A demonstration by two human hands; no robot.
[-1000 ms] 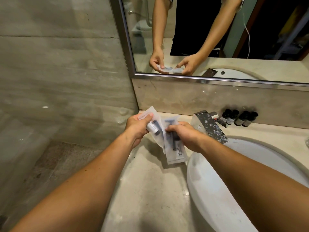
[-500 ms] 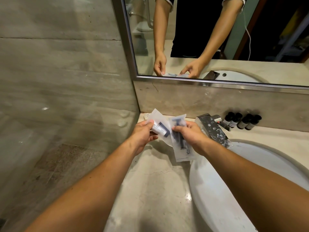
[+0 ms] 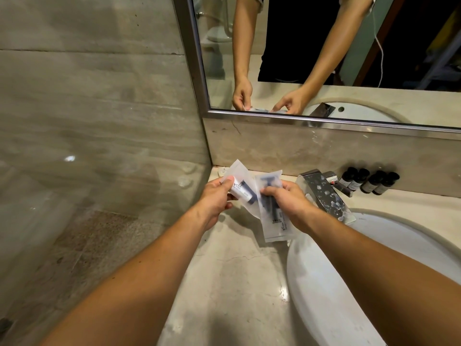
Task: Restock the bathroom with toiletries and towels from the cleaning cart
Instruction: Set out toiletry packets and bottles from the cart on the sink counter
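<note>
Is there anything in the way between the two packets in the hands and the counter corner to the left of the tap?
Nothing visible blocks it. The counter below the razor packet and the tube packet is bare; the tap and small bottles stand off to the right.

Frosted plastic sachets (image 3: 274,221), chrome tap (image 3: 324,193), marble counter (image 3: 232,283).

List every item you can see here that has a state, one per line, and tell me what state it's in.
Left hand: pinching the tube packet, held above the counter.
Right hand: gripping the razor packet.
Tube packet: sealed, held up.
Razor packet: sealed, hanging down.
Faucet: off, water-spotted.
Four small bottles: capped, upright, in a row by the wall.
Sink basin: no water visible.
</note>
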